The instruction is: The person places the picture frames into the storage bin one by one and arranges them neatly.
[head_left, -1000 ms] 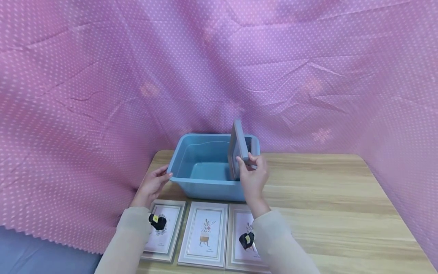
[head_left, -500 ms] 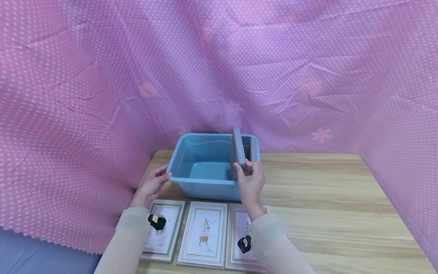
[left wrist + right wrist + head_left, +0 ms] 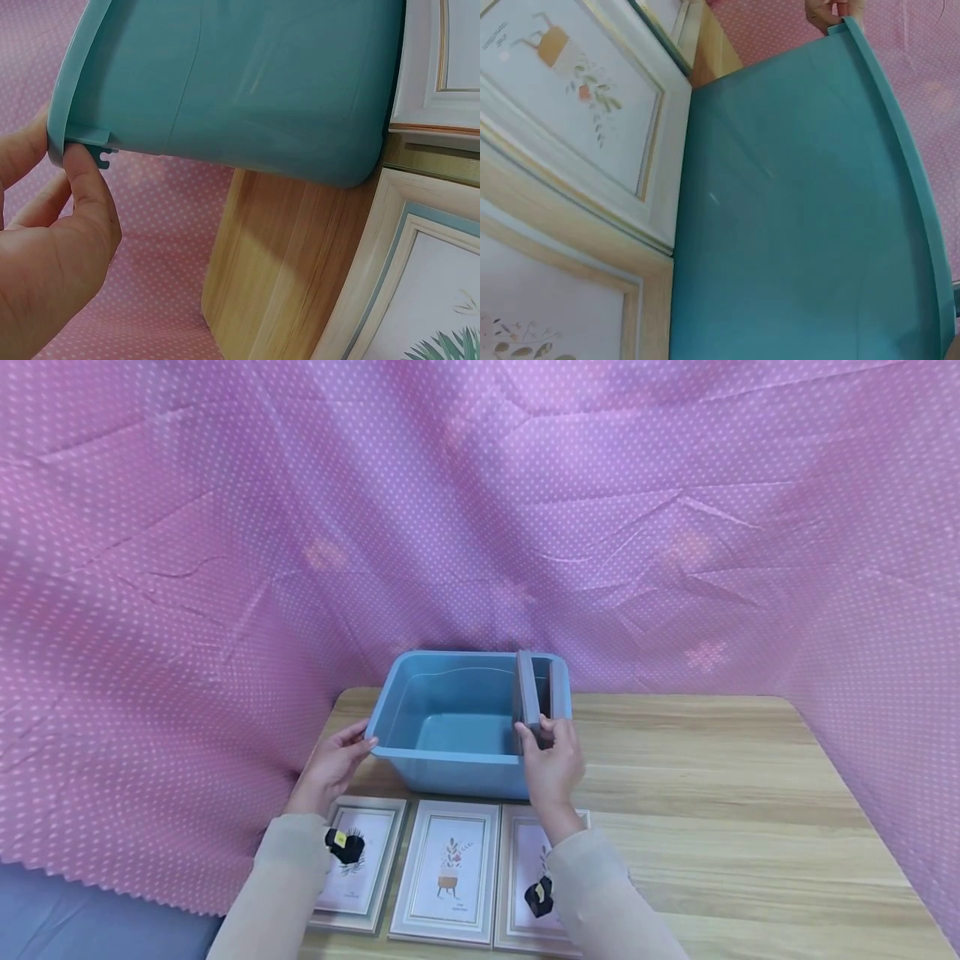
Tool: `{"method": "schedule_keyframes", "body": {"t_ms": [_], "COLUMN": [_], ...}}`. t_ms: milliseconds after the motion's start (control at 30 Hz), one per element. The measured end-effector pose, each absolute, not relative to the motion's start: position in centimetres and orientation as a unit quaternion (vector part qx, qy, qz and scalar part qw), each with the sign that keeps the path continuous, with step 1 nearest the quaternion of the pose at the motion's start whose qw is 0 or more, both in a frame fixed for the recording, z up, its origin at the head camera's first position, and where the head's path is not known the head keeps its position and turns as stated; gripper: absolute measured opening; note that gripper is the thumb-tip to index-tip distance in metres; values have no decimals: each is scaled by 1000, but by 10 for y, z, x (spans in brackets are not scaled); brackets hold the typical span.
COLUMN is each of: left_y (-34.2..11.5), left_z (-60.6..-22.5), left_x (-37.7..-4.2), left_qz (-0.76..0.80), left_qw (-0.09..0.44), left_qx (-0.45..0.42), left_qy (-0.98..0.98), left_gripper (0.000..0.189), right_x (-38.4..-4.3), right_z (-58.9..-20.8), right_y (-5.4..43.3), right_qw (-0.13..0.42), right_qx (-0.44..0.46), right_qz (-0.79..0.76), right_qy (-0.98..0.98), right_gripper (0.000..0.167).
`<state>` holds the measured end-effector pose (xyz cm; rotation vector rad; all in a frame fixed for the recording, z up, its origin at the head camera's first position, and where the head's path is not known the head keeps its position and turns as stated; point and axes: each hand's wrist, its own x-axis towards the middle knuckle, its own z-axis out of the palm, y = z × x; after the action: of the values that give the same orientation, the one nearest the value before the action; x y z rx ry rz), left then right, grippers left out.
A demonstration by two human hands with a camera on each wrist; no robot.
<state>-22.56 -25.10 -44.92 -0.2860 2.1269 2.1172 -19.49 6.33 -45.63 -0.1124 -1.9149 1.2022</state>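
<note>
A blue plastic bin (image 3: 450,772) stands near the table's back edge. My left hand (image 3: 335,766) pinches its rim at the front left corner; in the left wrist view the thumb and fingers (image 3: 90,184) close on that rim. My right hand (image 3: 553,764) grips the near edge of a grey picture frame (image 3: 527,693), which stands upright inside the bin toward the right, its top just above the rim. Another picture frame (image 3: 558,689) stands against the bin's right wall. In the right wrist view the right hand is almost wholly out of sight.
Flat in a row before the bin lie a left picture frame (image 3: 378,860), a middle white picture frame (image 3: 426,868) and a right picture frame (image 3: 517,852). Wooden table (image 3: 735,802) extends to the right. Pink dotted cloth (image 3: 480,527) hangs behind and at both sides.
My right hand has lowered the grey picture frame deeper into the bin and brought it more upright, slightly to the right. The left hand stays on the rim.
</note>
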Motion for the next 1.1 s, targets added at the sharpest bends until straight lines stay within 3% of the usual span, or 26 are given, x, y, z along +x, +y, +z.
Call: {"method": "schedule_keyframes", "body": {"t_ms": [233, 600, 1100], "left_y": [-255, -259, -265], "left_z": [-453, -459, -463], "left_x": [-225, -227, -226], "left_qz": [700, 717, 713], "left_qw": [65, 65, 69], "left_qx": [-91, -66, -50], "left_qy": [705, 690, 696], "left_gripper": [54, 54, 54], "right_x": [-189, -185, -180], "right_z": [-463, -475, -478], "right_y": [64, 65, 61], "right_qw": [403, 431, 427], "right_qx": [-53, -58, -92], "right_qz": [469, 441, 427], "right_qy": [-784, -786, -792], "right_gripper": [31, 35, 33]}}
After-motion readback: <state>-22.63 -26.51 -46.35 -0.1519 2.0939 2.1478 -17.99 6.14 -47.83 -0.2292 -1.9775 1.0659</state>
